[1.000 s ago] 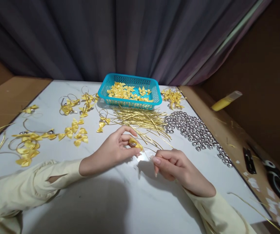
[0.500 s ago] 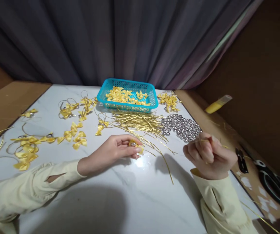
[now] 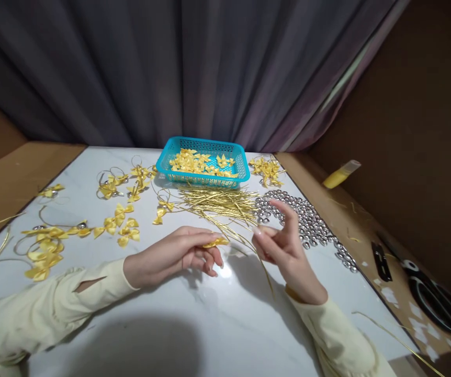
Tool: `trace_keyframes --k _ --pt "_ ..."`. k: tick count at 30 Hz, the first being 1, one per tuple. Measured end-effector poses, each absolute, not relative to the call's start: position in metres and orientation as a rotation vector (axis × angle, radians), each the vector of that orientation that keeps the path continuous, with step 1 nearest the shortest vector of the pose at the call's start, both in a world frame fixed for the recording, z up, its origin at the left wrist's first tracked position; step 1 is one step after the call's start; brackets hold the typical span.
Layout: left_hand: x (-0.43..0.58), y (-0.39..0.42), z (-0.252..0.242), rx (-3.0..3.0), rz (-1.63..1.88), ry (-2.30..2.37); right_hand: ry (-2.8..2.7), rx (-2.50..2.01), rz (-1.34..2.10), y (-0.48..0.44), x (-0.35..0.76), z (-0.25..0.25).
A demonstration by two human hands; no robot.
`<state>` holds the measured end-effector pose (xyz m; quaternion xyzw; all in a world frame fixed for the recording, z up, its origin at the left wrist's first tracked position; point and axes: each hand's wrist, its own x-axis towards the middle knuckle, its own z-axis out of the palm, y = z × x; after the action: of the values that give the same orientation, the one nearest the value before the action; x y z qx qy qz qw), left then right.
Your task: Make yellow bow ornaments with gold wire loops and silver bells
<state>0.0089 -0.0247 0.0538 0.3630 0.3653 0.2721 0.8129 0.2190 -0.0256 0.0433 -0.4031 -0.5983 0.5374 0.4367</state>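
Note:
My left hand [image 3: 178, 251] pinches a yellow ribbon bow [image 3: 215, 242] between thumb and forefinger, above the middle of the white table, its other fingers curled below. To the right, my right hand [image 3: 288, 256] is raised with the forefinger lifted away from the thumb; I see nothing between them. It is nearest to the pile of silver bells [image 3: 307, 220], some of which it covers. Gold twist ties [image 3: 220, 201] lie in a loose heap just beyond both hands, a few strands reaching down between them.
A turquoise basket [image 3: 204, 182] of yellow bows stands at the back. Bows with bells and wire loops lie at left [image 3: 45, 251] and at right [image 3: 267, 170]. On the brown right edge are scissors [image 3: 429, 296], a black tool [image 3: 381, 261], paper scraps and a yellow tube [image 3: 341, 174].
My right hand has moved left toward my left hand, and its closed fingers have spread. The bow in my left hand has turned, so its silver bell no longer shows.

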Motion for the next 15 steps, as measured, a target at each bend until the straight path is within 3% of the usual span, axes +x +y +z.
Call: trace_keyframes --k 6,15 --pt "0.010 -0.025 0.048 0.594 0.499 0.726 -1.893 -1.034 1.226 -0.037 0.202 0.033" --pt "0.010 -0.027 0.044 0.440 0.255 0.743 -2.050 -1.081 1.268 -0.043 0.197 0.038"
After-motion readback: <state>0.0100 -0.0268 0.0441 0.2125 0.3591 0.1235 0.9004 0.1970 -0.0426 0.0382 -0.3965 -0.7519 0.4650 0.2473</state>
